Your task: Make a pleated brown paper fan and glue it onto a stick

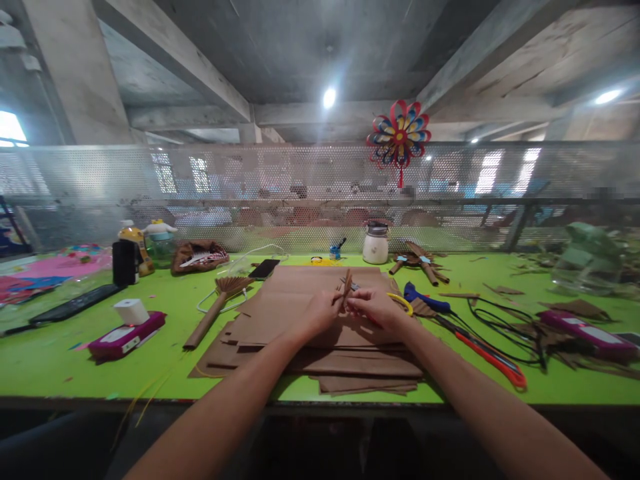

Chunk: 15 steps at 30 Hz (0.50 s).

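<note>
My left hand (323, 312) pinches a small folded piece of brown paper (347, 283) that stands up above the sheets. Close beside it, the closed fingers of my right hand (374, 308) meet the same spot. A small greyish, metallic-looking bit shows between the hands, but its kind is unclear. Both hands are over a stack of brown paper sheets (290, 300). A yellow loop (403, 304) lies just behind my right wrist. Left of the stack lies a brown paper fan shape on a rolled stem (213, 313).
At right lie a blue glue gun (425, 298), a red-orange utility knife (493, 357), black cable and paper scraps. A white jar (375, 243) and more rolled paper pieces (423, 263) stand behind. Purple power strips (127, 335) flank both sides. A perforated metal screen (300, 173) closes the back.
</note>
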Each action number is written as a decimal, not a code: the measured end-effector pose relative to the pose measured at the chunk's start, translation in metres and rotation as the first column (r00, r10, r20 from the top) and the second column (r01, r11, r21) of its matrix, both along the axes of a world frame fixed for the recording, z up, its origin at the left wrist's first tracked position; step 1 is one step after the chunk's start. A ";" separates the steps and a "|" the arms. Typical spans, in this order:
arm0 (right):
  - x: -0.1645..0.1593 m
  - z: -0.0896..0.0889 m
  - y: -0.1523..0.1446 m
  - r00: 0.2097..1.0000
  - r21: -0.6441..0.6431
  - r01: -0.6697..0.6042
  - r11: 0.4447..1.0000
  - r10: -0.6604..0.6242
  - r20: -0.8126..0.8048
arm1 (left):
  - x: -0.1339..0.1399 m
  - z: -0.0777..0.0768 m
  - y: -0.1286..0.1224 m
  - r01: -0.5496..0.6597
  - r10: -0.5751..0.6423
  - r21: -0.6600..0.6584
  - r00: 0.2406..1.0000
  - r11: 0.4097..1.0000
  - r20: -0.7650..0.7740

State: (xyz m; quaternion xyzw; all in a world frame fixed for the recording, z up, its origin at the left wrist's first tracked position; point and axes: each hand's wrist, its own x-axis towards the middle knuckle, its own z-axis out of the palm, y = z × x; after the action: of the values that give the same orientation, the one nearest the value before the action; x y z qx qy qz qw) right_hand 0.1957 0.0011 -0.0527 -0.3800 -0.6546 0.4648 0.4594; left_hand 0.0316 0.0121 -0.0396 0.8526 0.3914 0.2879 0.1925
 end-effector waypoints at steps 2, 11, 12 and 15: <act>0.000 0.000 0.000 1.000 0.004 -0.004 1.000 0.004 0.004 | 0.000 -0.001 0.001 0.011 -0.010 -0.005 1.000 1.000 0.013; 0.002 -0.003 0.005 0.999 0.065 0.015 0.998 -0.017 0.033 | 0.001 0.005 -0.007 0.036 -0.037 0.034 0.999 0.999 0.021; 0.002 -0.003 0.006 0.999 0.073 0.018 0.997 -0.021 0.038 | 0.001 0.006 -0.008 0.033 -0.034 0.033 0.999 0.999 0.024; 0.002 -0.004 0.006 0.997 0.093 0.044 0.995 -0.050 0.057 | 0.002 0.007 -0.010 0.028 -0.028 0.007 0.999 1.000 0.043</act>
State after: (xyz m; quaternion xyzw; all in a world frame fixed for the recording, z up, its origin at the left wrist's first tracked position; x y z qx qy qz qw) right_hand 0.1978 0.0074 -0.0564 -0.3874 -0.6793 0.4120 0.4676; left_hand 0.0336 0.0025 -0.0331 0.8522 0.3744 0.3047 0.2021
